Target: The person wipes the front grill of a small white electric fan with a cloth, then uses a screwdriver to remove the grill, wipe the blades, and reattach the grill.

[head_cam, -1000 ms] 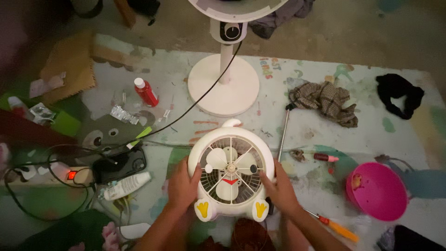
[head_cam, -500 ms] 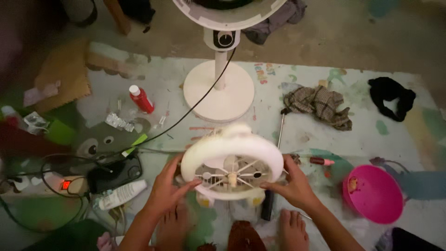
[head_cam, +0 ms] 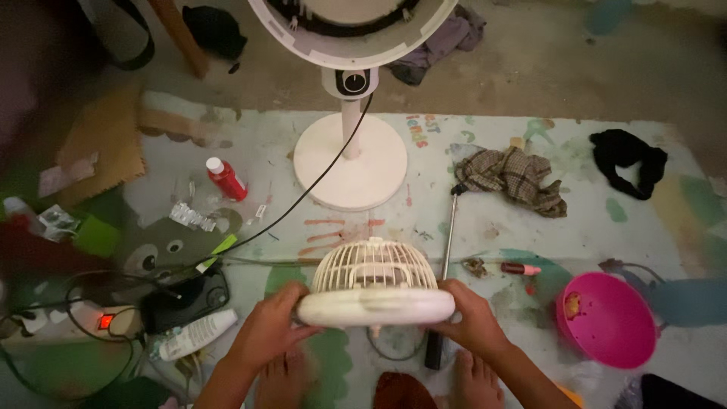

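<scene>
Head view, looking down at a patterned mat [head_cam: 485, 220] on the floor; a small white fan [head_cam: 376, 288] is held just above the mat, low in the middle of the picture, tipped so that its rim faces the camera and its ribbed grille points away. The left hand [head_cam: 265, 329] is clamped on the fan's left edge, fingers curled around the rim; the right hand [head_cam: 469, 318] is clamped on its right edge in the same way. Bare feet [head_cam: 473, 375] are seen below the fan. A larger stand fan [head_cam: 350, 159] is set upright beyond the small one, its round base on the mat and a black cord [head_cam: 303, 193] trailing from it to the left. A metal rod [head_cam: 448, 227] lies just right of the small fan; a checked cloth [head_cam: 515, 178] lies farther right, a pink bowl [head_cam: 606, 320] is at lower right, and a red bottle [head_cam: 226, 179] lies at left.
</scene>
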